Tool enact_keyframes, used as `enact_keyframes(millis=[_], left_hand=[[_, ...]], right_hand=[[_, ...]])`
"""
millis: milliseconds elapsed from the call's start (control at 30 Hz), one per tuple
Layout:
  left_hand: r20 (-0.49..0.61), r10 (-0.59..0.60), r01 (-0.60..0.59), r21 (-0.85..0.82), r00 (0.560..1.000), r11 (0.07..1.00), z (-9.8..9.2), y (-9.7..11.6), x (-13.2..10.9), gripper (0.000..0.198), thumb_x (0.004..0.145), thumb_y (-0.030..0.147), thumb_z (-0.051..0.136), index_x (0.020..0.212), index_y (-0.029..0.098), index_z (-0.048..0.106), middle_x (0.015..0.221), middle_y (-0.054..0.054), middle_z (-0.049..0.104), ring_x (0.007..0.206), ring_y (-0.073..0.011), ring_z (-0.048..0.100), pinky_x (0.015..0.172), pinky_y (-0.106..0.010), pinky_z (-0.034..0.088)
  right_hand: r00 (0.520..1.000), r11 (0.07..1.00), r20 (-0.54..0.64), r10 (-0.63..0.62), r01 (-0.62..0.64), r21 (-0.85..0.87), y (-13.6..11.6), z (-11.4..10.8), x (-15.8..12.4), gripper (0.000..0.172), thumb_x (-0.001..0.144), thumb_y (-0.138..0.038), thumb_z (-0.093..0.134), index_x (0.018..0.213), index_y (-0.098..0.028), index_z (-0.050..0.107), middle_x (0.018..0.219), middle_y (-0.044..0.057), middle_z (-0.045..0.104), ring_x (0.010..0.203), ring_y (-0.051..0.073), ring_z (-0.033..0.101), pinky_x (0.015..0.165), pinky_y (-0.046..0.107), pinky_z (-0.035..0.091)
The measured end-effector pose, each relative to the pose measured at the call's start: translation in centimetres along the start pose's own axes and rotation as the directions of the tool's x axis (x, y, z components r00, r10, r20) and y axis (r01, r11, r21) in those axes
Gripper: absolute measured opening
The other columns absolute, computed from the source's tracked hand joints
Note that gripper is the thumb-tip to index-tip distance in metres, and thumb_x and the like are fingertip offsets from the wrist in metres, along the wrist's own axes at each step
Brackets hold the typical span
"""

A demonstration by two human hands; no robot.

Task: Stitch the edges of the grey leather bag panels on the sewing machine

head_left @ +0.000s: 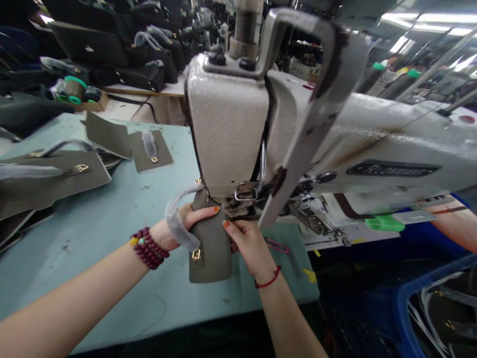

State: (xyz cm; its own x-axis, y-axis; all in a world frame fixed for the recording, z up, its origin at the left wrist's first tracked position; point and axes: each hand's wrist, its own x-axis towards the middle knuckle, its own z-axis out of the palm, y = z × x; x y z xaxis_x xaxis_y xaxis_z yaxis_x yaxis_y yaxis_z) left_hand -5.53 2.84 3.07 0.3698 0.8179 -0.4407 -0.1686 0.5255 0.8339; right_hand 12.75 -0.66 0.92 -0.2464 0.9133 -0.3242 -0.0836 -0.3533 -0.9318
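Two bare forearms reach in from the bottom edge, the left one wearing a dark red bead bracelet (149, 247) at the wrist and the right one a thin red string bracelet (267, 281). The left hand (179, 226) grasps the left edge of a small grey-olive leather bag piece (210, 251), its thumb laid across the front face. The right hand (249, 243) grips the piece's right edge, thumb tip pressed on the front near the top. The leather piece stands upright between both hands on the pale blue-green table (112, 233), its top tucked under the head of a cream-white industrial sewing machine (231, 129). A small gold metal clasp (196, 255) sits on the piece's left side, and a handle strap wrapped in clear plastic film (178, 226) loops over the left hand. Further left on the table lie a large flat grey leather panel with a curved handle (48, 181) and a smaller grey leather panel with a gold fitting (151, 151). Black handbags (149, 74) are stacked behind the table. A blue plastic crate (406, 303) stands at the lower right, and another person's bare arm (456, 227) shows at the right edge.
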Motion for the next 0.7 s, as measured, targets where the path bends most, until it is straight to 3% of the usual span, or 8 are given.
enact_keyframes(millis=[200, 400, 567, 700], left_hand=[[0.114, 0.010, -0.014, 0.032, 0.993, 0.999, 0.4, 1.0, 0.3, 0.032, 0.078, 0.033, 0.075, 0.105, 0.018, 0.070, 0.087, -0.001, 0.077, 0.082, -0.0215, 0.072, 0.075, -0.031, 0.060], [0.060, -0.032, 0.030, 0.018, 0.998, 0.999, 0.1, 0.6, 0.8, 0.020, 0.075, 0.034, 0.077, 0.087, 0.019, 0.071, 0.078, 0.000, 0.077, 0.073, -0.0209, 0.072, 0.071, -0.031, 0.060], [-0.002, -0.032, 0.032, 0.063, 0.999, 0.998, 0.2, 0.5, 0.5, 0.024, 0.074, 0.034, 0.078, 0.093, 0.020, 0.071, 0.088, -0.002, 0.079, 0.079, -0.0226, 0.073, 0.072, -0.032, 0.060], [-0.087, -0.007, 0.012, 0.050, 0.996, 0.999, 1.3, 0.7, -0.1, 0.022, 0.072, 0.033, 0.079, 0.089, 0.022, 0.073, 0.080, 0.000, 0.078, 0.080, -0.0236, 0.073, 0.073, -0.032, 0.061]], right_hand=[[0.999, 0.999, -0.043, -0.031, 0.032, 0.034, 0.4, 0.9, -0.3, 0.041, 0.077, -0.055, 0.068, 0.077, -0.013, 0.068, 0.067, 0.000, 0.059, 0.056, 0.011, 0.052, 0.046, 0.018, 0.045], [0.991, 0.994, -0.071, -0.112, 0.111, -0.021, -0.4, 1.4, -0.9, 0.042, 0.080, -0.053, 0.064, 0.063, -0.015, 0.058, 0.056, -0.004, 0.048, 0.050, 0.009, 0.044, 0.045, 0.017, 0.035], [0.993, 0.994, -0.063, -0.104, 0.101, -0.043, 0.0, 1.1, -0.8, 0.041, 0.081, -0.052, 0.062, 0.061, -0.016, 0.054, 0.056, -0.005, 0.043, 0.051, 0.009, 0.040, 0.047, 0.019, 0.033], [0.992, 0.992, -0.060, -0.111, 0.106, -0.070, 0.6, 0.8, -0.6, 0.039, 0.082, -0.049, 0.061, 0.063, -0.016, 0.054, 0.058, -0.004, 0.041, 0.054, 0.009, 0.039, 0.049, 0.021, 0.031]])
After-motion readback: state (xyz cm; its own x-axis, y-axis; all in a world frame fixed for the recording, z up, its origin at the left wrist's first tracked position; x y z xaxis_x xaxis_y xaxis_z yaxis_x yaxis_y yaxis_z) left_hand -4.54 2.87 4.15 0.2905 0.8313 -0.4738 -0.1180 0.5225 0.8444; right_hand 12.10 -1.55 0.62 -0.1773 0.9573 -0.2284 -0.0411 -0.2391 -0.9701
